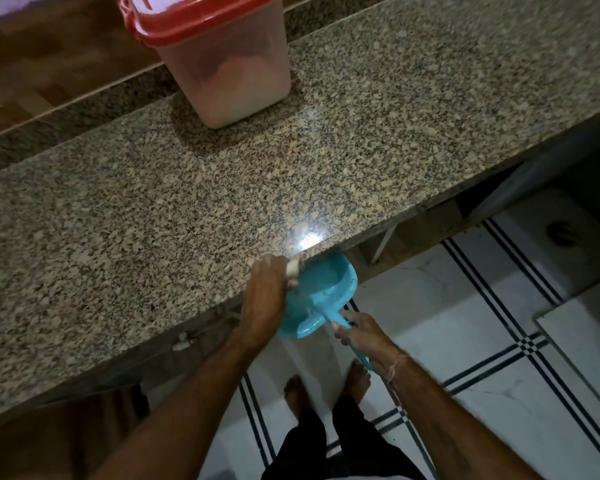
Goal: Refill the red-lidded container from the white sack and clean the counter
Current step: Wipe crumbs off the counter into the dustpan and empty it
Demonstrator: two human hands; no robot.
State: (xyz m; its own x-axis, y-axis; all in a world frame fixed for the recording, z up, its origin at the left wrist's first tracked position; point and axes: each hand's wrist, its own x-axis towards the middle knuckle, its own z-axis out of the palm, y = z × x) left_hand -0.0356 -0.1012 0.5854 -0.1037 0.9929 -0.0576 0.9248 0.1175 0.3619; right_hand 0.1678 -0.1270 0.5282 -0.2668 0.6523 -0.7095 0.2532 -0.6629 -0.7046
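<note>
White floor [465,306] tiles with dark lines lie below the speckled tabletop [153,202]. The container [229,64], translucent, red-lidded and part-filled with pale powder, stands at the back, well apart from both hands. The right hand [361,337] grips a blue dustpan [329,289] by its handle under the front edge. The left hand [264,292] rests on that edge; I cannot tell its grip.

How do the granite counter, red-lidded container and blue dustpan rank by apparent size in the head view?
Granite counter
red-lidded container, cut off at the top edge
blue dustpan, partly hidden by the counter edge and left hand
</note>
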